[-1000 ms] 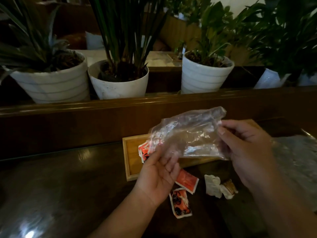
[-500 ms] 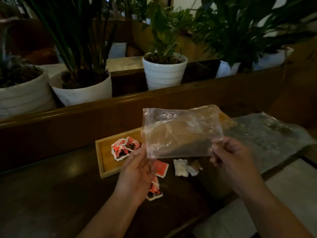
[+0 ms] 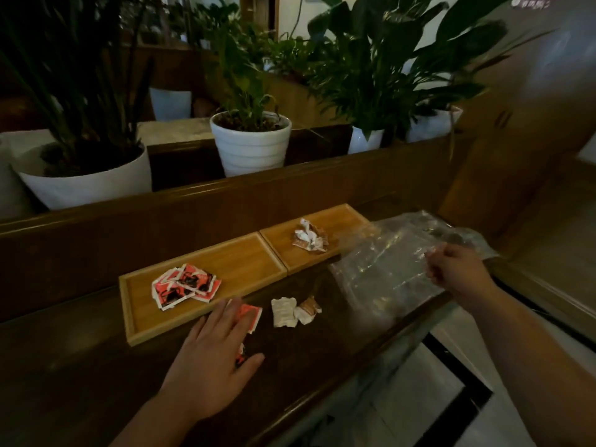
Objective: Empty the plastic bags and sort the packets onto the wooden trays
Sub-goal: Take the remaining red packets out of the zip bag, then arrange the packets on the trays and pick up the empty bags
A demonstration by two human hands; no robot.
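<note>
Two wooden trays sit side by side on the dark counter. The left tray (image 3: 245, 262) holds a pile of red packets (image 3: 185, 285); the right tray (image 3: 342, 221) holds white and brown packets (image 3: 309, 237). My left hand (image 3: 213, 356) lies flat, fingers spread, over loose red packets (image 3: 250, 316) in front of the left tray. White and brown packets (image 3: 295, 311) lie loose beside them. My right hand (image 3: 458, 272) grips the edge of a clear plastic bag (image 3: 380, 272) lying at the counter's right end, over other clear plastic.
Potted plants in white pots (image 3: 251, 146) stand on a ledge behind a raised wooden rail (image 3: 193, 204). The counter's front edge (image 3: 354, 369) drops to a light floor at lower right. A wooden wall panel (image 3: 516, 150) closes the right side.
Both hands held the empty bag up before. Now my left hand has let go and dropped onto the loose red packets, while my right hand has carried the bag down to the right.
</note>
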